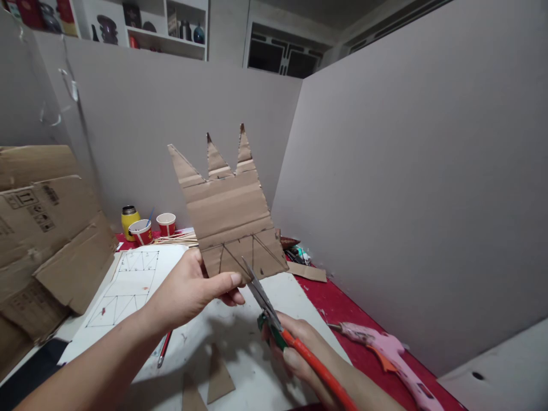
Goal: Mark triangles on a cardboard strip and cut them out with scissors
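My left hand (201, 279) grips the lower left edge of a brown cardboard piece (229, 205), thumb in front and fingers behind. Three pointed spikes rise from the top of the cardboard, two with dark tips. Dark pencil-like lines form triangles across its lower band. In my right hand (295, 342) is a pair of scissors (268, 305) with orange and green handles. The blades point up and left at the bottom edge of the cardboard; whether they are cutting into it I cannot tell. Cut cardboard triangles (219, 377) lie on the white work surface (248, 337) below.
A pink glue gun (377, 345) rests on the red cloth (342, 302) at right. Folded cardboard boxes (47, 217) stand at left beside a paper with drawn triangles (124, 285). Behind are a yellow bottle (129, 220), paper cups (141, 231) and thin sticks (177, 237). Grey panels enclose the table.
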`<move>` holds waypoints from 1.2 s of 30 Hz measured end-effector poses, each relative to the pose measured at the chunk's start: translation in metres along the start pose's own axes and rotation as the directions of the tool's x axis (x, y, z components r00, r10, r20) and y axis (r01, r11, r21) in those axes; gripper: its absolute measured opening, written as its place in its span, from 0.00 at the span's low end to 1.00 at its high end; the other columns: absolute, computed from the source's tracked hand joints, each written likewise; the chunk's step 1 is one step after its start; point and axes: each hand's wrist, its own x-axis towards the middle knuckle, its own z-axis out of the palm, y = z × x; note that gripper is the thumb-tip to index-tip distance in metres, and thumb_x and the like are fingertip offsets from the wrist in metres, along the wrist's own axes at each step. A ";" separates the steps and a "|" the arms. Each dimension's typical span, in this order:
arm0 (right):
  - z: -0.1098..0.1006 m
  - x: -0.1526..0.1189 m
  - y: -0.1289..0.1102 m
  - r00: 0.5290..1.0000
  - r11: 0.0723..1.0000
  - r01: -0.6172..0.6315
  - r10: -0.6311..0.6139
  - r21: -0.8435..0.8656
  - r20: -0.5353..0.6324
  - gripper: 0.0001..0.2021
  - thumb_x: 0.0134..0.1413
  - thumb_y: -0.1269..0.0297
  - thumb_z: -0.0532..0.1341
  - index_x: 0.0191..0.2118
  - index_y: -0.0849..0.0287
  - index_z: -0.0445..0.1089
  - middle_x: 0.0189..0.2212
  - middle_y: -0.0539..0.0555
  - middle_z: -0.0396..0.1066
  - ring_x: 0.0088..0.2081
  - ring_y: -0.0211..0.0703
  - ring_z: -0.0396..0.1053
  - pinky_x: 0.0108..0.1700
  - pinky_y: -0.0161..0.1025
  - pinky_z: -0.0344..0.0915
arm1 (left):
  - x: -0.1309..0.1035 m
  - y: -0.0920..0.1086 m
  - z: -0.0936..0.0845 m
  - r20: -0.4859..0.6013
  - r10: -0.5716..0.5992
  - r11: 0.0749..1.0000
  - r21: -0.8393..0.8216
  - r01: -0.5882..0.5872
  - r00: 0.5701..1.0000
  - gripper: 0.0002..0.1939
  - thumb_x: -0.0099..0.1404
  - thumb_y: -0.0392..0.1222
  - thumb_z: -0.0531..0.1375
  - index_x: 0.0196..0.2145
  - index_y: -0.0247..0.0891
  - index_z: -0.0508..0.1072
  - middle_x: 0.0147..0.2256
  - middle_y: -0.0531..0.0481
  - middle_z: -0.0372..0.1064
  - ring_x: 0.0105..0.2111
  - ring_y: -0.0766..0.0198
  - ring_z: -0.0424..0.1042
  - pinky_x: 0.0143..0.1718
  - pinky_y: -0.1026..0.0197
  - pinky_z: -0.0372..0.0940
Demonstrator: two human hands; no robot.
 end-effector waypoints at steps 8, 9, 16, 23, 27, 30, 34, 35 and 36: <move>0.002 0.001 0.007 1.000 0.999 0.007 -0.006 0.052 -0.013 0.32 0.58 0.28 0.48 0.34 0.57 0.61 0.25 0.47 0.56 0.24 0.37 0.55 0.23 0.33 0.57 | 0.003 -0.001 0.000 0.003 -0.007 1.000 0.003 0.007 1.000 0.06 0.58 0.40 0.67 0.30 0.33 0.78 0.22 0.48 0.77 0.24 0.65 0.75 0.27 0.66 0.70; 0.003 0.001 0.009 1.000 0.998 0.010 -0.009 0.060 -0.014 0.31 0.58 0.29 0.48 0.34 0.57 0.60 0.24 0.47 0.56 0.24 0.36 0.55 0.23 0.32 0.57 | 0.003 -0.001 0.000 0.008 -0.010 1.000 0.001 0.010 1.000 0.06 0.58 0.40 0.67 0.30 0.33 0.78 0.22 0.48 0.77 0.24 0.65 0.75 0.27 0.66 0.70; 0.003 -0.001 0.010 1.000 0.994 0.013 -0.012 0.105 -0.002 0.28 0.60 0.32 0.51 0.34 0.57 0.59 0.23 0.46 0.54 0.23 0.35 0.52 0.22 0.33 0.54 | 0.004 -0.002 -0.001 0.024 -0.009 1.000 -0.005 0.009 1.000 0.06 0.57 0.40 0.67 0.29 0.33 0.77 0.22 0.48 0.77 0.23 0.65 0.75 0.27 0.66 0.70; 0.003 -0.002 0.013 1.000 0.994 0.006 -0.007 0.113 0.007 0.28 0.60 0.33 0.52 0.32 0.57 0.57 0.24 0.45 0.52 0.23 0.34 0.50 0.22 0.32 0.51 | 0.002 -0.001 -0.002 0.048 0.001 1.000 -0.021 0.000 0.999 0.07 0.58 0.40 0.68 0.28 0.33 0.77 0.21 0.49 0.77 0.22 0.66 0.75 0.26 0.66 0.70; 0.004 -0.003 0.014 1.000 0.994 -0.014 0.014 0.110 0.005 0.27 0.60 0.33 0.51 0.32 0.56 0.57 0.24 0.45 0.52 0.23 0.34 0.50 0.22 0.32 0.51 | 0.001 -0.003 -0.004 0.062 0.007 1.000 -0.030 -0.005 0.998 0.08 0.58 0.40 0.68 0.29 0.33 0.77 0.22 0.48 0.77 0.23 0.66 0.75 0.27 0.66 0.70; 0.004 -0.003 0.014 1.000 0.994 -0.003 0.003 0.113 0.004 0.27 0.60 0.34 0.52 0.31 0.56 0.56 0.24 0.45 0.51 0.23 0.34 0.50 0.21 0.32 0.51 | 0.002 -0.003 -0.004 0.070 0.011 0.999 -0.039 -0.008 0.998 0.08 0.58 0.40 0.68 0.29 0.33 0.77 0.22 0.48 0.77 0.23 0.66 0.75 0.27 0.66 0.70; 0.005 -0.003 0.015 1.000 0.993 0.027 -0.026 0.117 -0.011 0.26 0.60 0.34 0.53 0.30 0.56 0.56 0.24 0.45 0.51 0.23 0.34 0.50 0.21 0.31 0.51 | 0.002 -0.003 -0.005 0.078 0.015 0.999 -0.045 -0.012 0.997 0.08 0.58 0.41 0.68 0.29 0.33 0.76 0.21 0.48 0.77 0.22 0.66 0.75 0.26 0.66 0.70; 0.005 -0.003 0.016 0.999 0.993 0.030 -0.028 0.117 -0.019 0.26 0.59 0.34 0.53 0.30 0.56 0.56 0.24 0.45 0.51 0.23 0.34 0.50 0.21 0.31 0.51 | 0.002 -0.003 -0.005 0.079 0.016 0.999 -0.047 -0.013 0.997 0.09 0.58 0.41 0.69 0.29 0.33 0.76 0.21 0.48 0.77 0.22 0.66 0.75 0.26 0.66 0.70; 0.005 -0.003 0.017 0.999 0.993 0.033 -0.030 0.115 -0.026 0.27 0.59 0.34 0.53 0.29 0.56 0.56 0.23 0.45 0.51 0.23 0.34 0.50 0.21 0.31 0.50 | 0.002 -0.003 -0.005 0.078 0.015 0.999 -0.047 -0.012 0.997 0.09 0.57 0.41 0.69 0.28 0.33 0.76 0.21 0.48 0.77 0.22 0.65 0.75 0.26 0.66 0.70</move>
